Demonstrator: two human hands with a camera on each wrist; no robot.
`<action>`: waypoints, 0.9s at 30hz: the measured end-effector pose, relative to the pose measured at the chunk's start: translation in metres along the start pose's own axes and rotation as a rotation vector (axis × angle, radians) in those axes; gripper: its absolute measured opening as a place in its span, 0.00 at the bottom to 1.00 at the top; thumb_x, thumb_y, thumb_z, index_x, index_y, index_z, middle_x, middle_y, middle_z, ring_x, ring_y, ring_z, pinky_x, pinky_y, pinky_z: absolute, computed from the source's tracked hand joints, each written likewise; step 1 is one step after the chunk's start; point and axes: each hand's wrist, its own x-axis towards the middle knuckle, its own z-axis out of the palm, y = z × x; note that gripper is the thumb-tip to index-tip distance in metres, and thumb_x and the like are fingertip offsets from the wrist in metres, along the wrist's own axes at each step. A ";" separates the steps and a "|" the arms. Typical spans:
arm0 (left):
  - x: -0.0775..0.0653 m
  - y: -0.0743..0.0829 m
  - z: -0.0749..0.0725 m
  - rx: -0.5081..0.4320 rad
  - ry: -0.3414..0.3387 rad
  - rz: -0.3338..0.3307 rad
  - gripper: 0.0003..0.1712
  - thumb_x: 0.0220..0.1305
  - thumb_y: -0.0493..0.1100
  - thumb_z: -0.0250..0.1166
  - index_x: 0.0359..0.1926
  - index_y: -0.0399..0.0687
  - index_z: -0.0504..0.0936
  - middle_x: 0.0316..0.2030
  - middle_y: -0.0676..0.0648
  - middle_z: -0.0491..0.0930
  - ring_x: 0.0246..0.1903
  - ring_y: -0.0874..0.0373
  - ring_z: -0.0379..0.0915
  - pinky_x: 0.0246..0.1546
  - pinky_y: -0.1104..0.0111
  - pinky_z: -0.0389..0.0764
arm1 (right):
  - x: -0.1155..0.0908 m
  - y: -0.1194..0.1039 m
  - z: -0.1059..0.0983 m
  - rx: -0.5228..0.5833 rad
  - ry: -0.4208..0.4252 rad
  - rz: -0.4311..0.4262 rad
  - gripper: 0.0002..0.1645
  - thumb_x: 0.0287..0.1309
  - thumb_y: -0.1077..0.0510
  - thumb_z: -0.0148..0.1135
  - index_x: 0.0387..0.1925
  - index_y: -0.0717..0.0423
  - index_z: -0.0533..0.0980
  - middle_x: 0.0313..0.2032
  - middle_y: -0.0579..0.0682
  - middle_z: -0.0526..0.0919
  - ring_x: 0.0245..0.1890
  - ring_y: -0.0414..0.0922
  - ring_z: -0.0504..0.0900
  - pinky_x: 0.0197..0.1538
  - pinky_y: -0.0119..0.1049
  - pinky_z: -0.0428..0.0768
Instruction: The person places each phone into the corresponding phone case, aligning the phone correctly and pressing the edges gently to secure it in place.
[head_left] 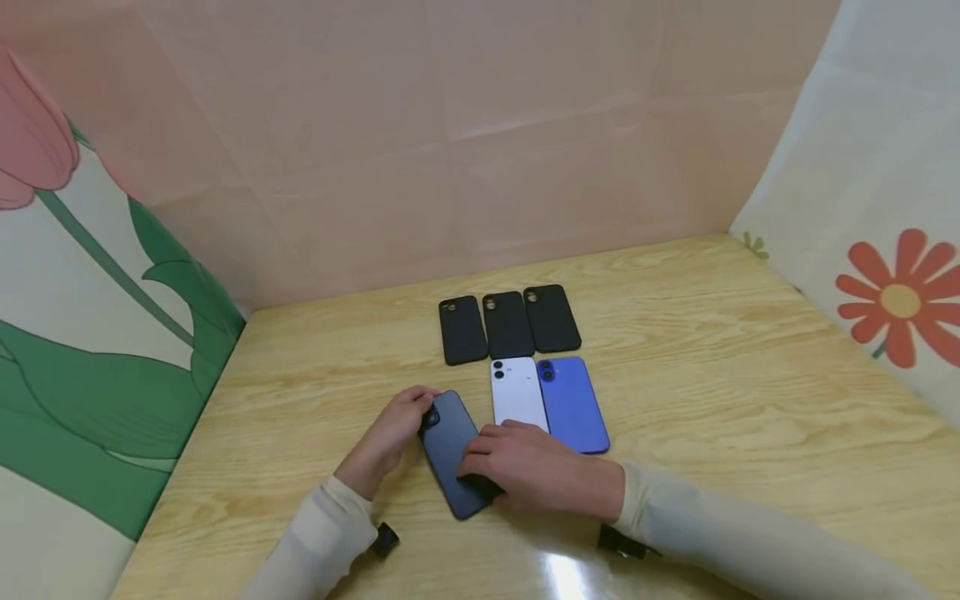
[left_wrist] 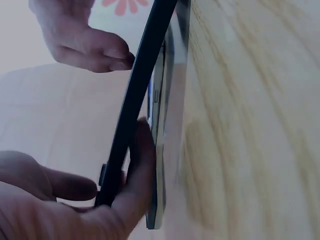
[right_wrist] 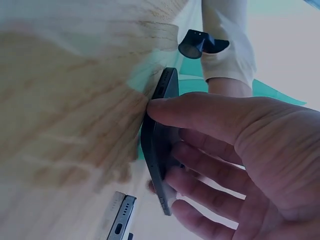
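A dark smartphone [head_left: 450,442], back side up with its camera bump at the top left, is held at a slant over the table between both hands. My left hand [head_left: 393,425] grips its camera end, thumb above and fingers underneath, as the left wrist view shows. At the opposite end, my right hand [head_left: 528,467] has its thumb on the bottom edge and bent fingers against the back. Just beyond the right hand lie a white phone [head_left: 517,390], partly covered by that hand, and a blue phone [head_left: 576,408], side by side and back up.
Behind the phones, three black phone cases [head_left: 462,332] lie in a row. The wooden table [head_left: 315,400] meets a pink cloth backdrop [head_left: 450,167], with printed flower panels at both sides. A dark wrist-camera mount [head_left: 385,540] sticks out from the left sleeve.
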 end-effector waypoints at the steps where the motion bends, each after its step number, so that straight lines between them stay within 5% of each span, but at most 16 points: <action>1: 0.000 0.000 -0.001 -0.026 -0.014 -0.021 0.20 0.79 0.40 0.42 0.57 0.36 0.77 0.53 0.41 0.77 0.52 0.52 0.71 0.52 0.64 0.74 | 0.000 0.000 0.000 -0.007 0.006 -0.004 0.29 0.43 0.49 0.80 0.51 0.40 0.82 0.49 0.37 0.84 0.48 0.39 0.78 0.48 0.34 0.80; 6: -0.001 0.001 -0.004 -0.103 -0.065 -0.084 0.22 0.78 0.46 0.45 0.59 0.37 0.76 0.36 0.49 0.76 0.32 0.59 0.73 0.30 0.69 0.78 | -0.003 0.000 0.001 -0.024 0.030 -0.026 0.28 0.43 0.50 0.81 0.49 0.39 0.82 0.49 0.37 0.83 0.49 0.38 0.78 0.48 0.34 0.79; 9: -0.001 0.002 -0.005 -0.095 -0.085 -0.094 0.23 0.77 0.48 0.49 0.60 0.38 0.77 0.31 0.52 0.76 0.26 0.62 0.73 0.25 0.70 0.78 | -0.004 0.001 0.002 -0.020 0.031 -0.031 0.27 0.43 0.51 0.80 0.49 0.39 0.82 0.49 0.37 0.83 0.50 0.38 0.78 0.48 0.33 0.79; 16: 0.002 -0.005 -0.005 -0.121 -0.119 -0.064 0.19 0.77 0.44 0.49 0.57 0.37 0.78 0.32 0.50 0.76 0.27 0.61 0.72 0.25 0.68 0.79 | -0.007 0.001 -0.001 0.000 -0.008 -0.045 0.28 0.45 0.52 0.79 0.51 0.39 0.81 0.51 0.37 0.81 0.51 0.38 0.77 0.49 0.33 0.78; 22: -0.001 -0.009 -0.002 -0.231 -0.269 -0.035 0.16 0.78 0.43 0.46 0.53 0.35 0.74 0.30 0.51 0.77 0.28 0.62 0.76 0.27 0.67 0.82 | -0.015 -0.001 -0.005 0.002 -0.041 -0.057 0.25 0.56 0.37 0.69 0.54 0.38 0.79 0.50 0.38 0.79 0.48 0.38 0.75 0.47 0.32 0.76; 27: -0.006 -0.012 0.001 -0.321 -0.346 -0.044 0.22 0.79 0.41 0.42 0.60 0.28 0.71 0.33 0.51 0.81 0.32 0.61 0.81 0.30 0.64 0.85 | -0.023 0.001 -0.003 -0.004 -0.024 -0.058 0.29 0.58 0.28 0.60 0.55 0.37 0.77 0.51 0.38 0.77 0.50 0.38 0.75 0.48 0.33 0.77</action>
